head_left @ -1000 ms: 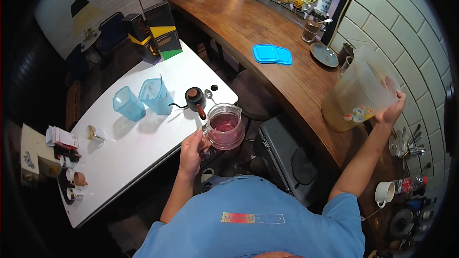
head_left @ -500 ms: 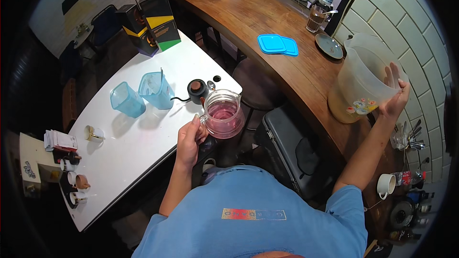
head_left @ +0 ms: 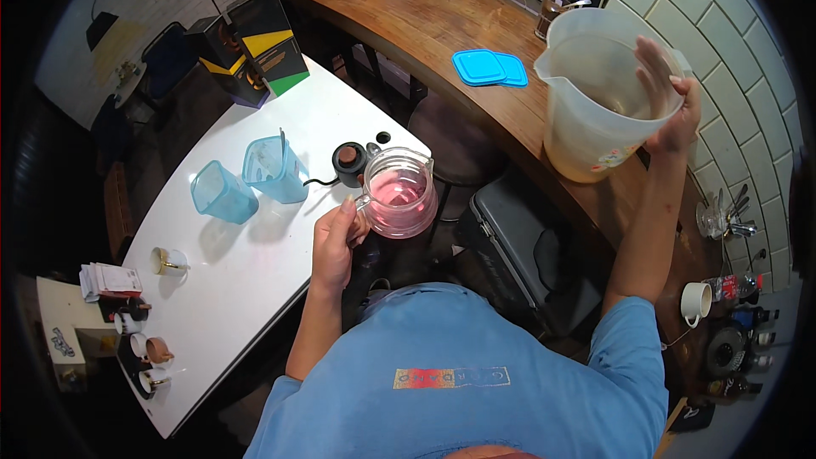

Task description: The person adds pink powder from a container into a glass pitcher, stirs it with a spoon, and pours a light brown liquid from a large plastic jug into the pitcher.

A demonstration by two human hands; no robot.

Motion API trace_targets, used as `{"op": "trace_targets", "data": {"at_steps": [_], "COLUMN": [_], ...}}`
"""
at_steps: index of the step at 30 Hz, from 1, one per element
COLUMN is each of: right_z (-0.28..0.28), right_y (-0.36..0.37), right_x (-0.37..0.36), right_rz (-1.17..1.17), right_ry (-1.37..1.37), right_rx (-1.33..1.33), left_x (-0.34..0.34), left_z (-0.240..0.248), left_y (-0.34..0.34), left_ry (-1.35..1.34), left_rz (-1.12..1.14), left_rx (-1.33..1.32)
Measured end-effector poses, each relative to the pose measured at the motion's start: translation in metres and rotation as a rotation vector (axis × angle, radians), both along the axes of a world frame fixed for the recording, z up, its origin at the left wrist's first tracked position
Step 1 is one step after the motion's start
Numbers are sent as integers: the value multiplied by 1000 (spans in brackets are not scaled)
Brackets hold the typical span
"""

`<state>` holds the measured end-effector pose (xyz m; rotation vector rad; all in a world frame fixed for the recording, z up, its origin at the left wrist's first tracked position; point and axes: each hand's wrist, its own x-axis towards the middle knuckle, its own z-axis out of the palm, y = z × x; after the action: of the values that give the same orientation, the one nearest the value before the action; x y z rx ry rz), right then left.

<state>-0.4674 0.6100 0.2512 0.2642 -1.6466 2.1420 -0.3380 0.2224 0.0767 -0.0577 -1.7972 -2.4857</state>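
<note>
My left hand [head_left: 333,248] is closed round the handle of a clear glass carafe [head_left: 399,211], which has pink liquid in it. The carafe hangs just off the corner of the white table. On the right, my right hand [head_left: 677,123] grips the handle side of a large frosted plastic pitcher [head_left: 578,115] with a floral print and some yellowish liquid at its bottom. The pitcher leans a little to the left, over the wooden counter's edge; whether its base touches the counter I cannot tell. Its spout points toward the carafe's side.
Two pale blue plastic containers [head_left: 223,194] and a small black device with a brown knob [head_left: 348,161] stand on the white table [head_left: 246,289]. Blue lids [head_left: 480,68] lie on the wooden counter [head_left: 382,8]. A black case [head_left: 518,238] sits below, between table and counter.
The pitcher has moved left along the counter in my right hand, toward the carafe. My left hand and the carafe have stayed nearly in place; the liquid's swirl looks calmer.
</note>
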Motion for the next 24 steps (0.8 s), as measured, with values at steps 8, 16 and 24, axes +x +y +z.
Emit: {"op": "trace_targets", "data": {"at_steps": [8, 16, 24], "right_z": [11, 4, 2], "right_y": [-9, 0, -9], "right_x": [-33, -64, -63], "right_rz": [116, 223, 344], "right_ry": [61, 152, 114], "right_rx": [79, 309, 304], "left_x": [-3, -5, -11], "left_z": [0, 0, -3], "left_y": [-5, 1, 5], "left_ry": [1, -20, -29], "left_rz": [-15, 8, 4], "left_rx": [14, 37, 27]}}
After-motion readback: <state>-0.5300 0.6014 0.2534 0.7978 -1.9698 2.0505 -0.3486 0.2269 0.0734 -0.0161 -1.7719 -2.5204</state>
